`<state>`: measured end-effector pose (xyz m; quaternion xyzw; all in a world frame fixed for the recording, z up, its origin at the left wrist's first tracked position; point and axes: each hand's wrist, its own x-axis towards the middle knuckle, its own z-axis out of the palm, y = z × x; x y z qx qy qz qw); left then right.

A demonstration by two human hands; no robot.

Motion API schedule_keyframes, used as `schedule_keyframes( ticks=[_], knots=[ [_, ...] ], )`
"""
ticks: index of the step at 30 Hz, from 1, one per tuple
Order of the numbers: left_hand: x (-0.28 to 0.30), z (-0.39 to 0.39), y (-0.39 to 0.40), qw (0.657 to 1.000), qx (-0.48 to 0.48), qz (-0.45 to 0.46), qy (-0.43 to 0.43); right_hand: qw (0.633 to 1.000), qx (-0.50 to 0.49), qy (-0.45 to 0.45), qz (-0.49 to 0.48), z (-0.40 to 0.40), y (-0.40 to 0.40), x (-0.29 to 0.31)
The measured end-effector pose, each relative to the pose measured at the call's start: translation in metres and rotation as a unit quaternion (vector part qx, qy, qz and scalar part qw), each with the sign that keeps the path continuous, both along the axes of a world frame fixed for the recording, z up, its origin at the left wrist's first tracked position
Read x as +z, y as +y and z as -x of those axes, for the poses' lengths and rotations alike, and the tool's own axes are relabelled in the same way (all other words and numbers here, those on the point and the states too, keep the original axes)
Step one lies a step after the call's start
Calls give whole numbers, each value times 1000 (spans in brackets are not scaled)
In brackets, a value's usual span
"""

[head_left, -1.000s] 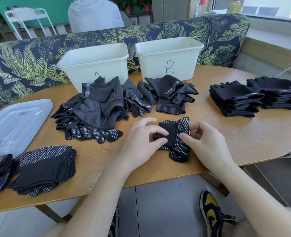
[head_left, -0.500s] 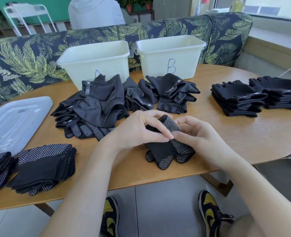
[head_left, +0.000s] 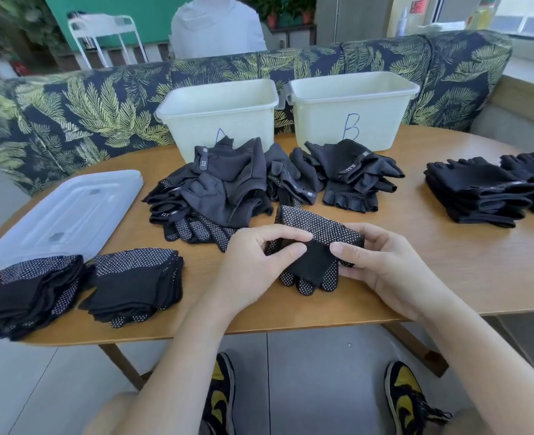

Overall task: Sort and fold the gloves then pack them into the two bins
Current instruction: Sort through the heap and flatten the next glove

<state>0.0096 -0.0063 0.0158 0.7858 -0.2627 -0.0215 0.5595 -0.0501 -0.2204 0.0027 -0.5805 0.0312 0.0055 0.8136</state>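
Since a moment ago the dotted glove (head_left: 317, 246) has opened out longer near the table's (head_left: 447, 277) front edge, left hand (head_left: 253, 265) and right hand (head_left: 382, 265) each pinching its fold, probably to square it.

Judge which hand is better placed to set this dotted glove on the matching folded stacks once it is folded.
Left, probably. Both hands pinch the dotted glove, but the dotted stacks lie on the left hand's side; the right hand would have to cross over.

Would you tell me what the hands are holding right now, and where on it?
Both hands pinch one dotted glove: left hand at its left edge, right hand at its right.
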Motion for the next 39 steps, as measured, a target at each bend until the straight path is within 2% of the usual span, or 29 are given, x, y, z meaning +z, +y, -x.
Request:
schedule_keyframes(
  ticks=[4, 16, 25, 30, 33, 39],
  knots=[
    [-2, 18, 18, 998, 50, 32, -15, 999, 45, -22, -20, 4, 25, 2],
    [3, 55, 91, 983, 158, 35, -89, 997, 65, -48, -6, -5, 113, 15],
    [17, 62, 181, 960, 254, 103, -56, 990, 129, -50, 25, -31, 213, 42],
    [25, 57, 240, 954, 287, 69, -48, 982, 186, 2, -10, -51, 262, 56],
    [30, 52, 271, 950, 303, 50, -46, 976, 219, 10, 8, -62, 292, 60],
    [40, 36, 311, 941, 337, 36, -17, 981, 182, 3, 64, -80, 351, 61]
  ],
)
